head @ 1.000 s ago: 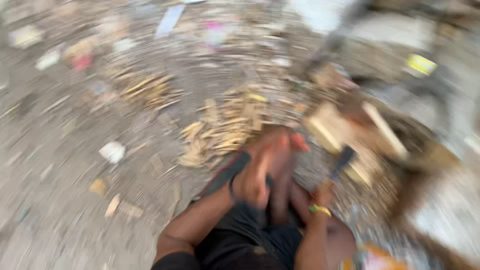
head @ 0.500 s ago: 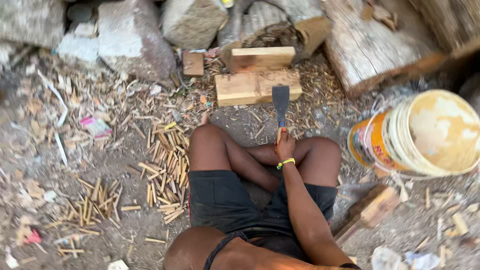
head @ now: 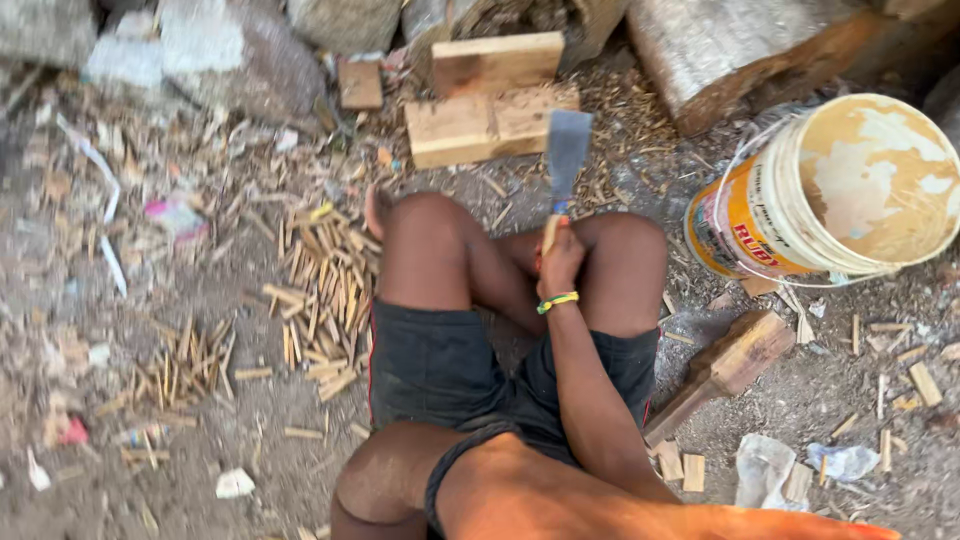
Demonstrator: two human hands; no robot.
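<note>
R hand [head: 560, 262] fingers clamped round cleaver [head: 567, 160] handle, blade up just above them; wood block [head: 490, 122] beyond blade; L hand not visible; risk: swing glances off, hits knees beside fingers.

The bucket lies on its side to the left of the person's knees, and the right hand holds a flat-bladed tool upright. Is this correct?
Not quite: the head view shows the bucket on its side to the right of the knees, not the left. The right hand does hold the flat-bladed tool upright.
</note>
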